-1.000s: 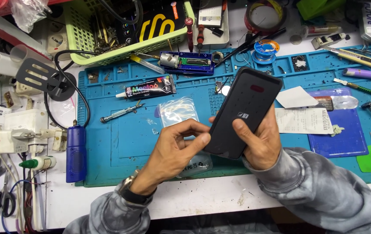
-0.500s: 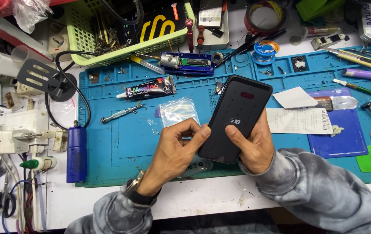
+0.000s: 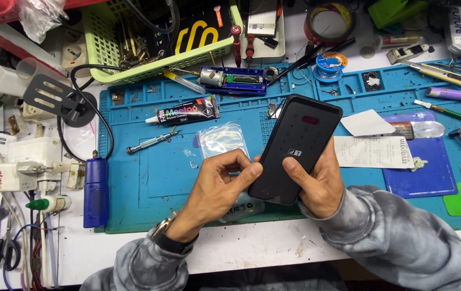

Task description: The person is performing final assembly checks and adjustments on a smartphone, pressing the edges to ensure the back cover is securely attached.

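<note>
Since the earlier frame the phone [image 3: 299, 148] has been brought lower and nearer the worktop [image 3: 149, 178]. It is held tilted above the blue mat, gripped by the right hand [image 3: 319, 183], while its lower left edge is pinched by the left hand [image 3: 222, 180] fingers. The dark case appears fitted; only pressing the edges seems left.

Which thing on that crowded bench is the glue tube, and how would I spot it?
Start at the blue work mat and look to its upper left, just below the green basket. There lies the glue tube, up and left of the phone in the hands. Unlike the metal tools nearby, it is black with colourful print and a white nozzle.
</note>
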